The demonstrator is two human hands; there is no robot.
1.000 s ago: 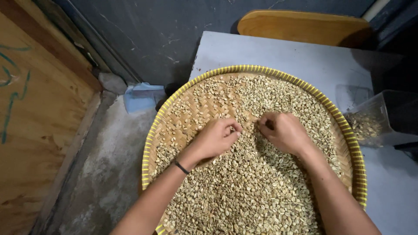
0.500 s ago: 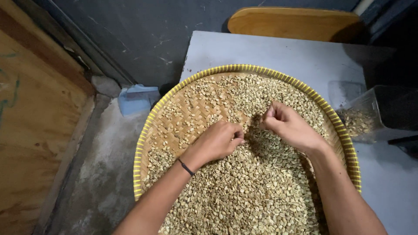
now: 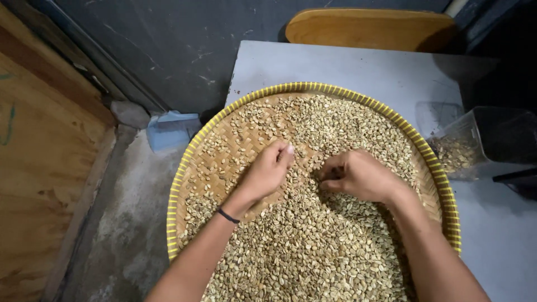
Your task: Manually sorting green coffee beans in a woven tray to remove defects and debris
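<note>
Round woven tray [image 3: 184,184], bamboo-colour w/ yellow rim, sits on pale grey tabletop [image 3: 347,70], overhanging its left edge, near side running out of view at the bottom; filled w/ pale green-beige beans [image 3: 313,251], thick over near half and far right, thin on left side where bare weave shows. Left hand [image 3: 267,172]: palm down on beans approx mid-tray, fingers curled loosely, tips pressed into the bean layer at edge of a bare patch; whether it grips any beans, cannot tell; thin dark band [image 3: 227,215] at wrist. Right hand [image 3: 358,176]: just right of left hand, apart from it, fingers bunched toward thumb in a pinch over the beans; something small may be in the pinch, too small to confirm. Clear plastic container [image 3: 475,140]: on tabletop at right edge, just beside tray rim, lying tilted, some beans inside. Wooden chair back [image 3: 372,28]: beyond far edge of tabletop. Light blue dustpan-like item [image 3: 170,130]: on concrete floor, left of table, against dark wall. Plywood panel [image 3: 39,184]: far left
</note>
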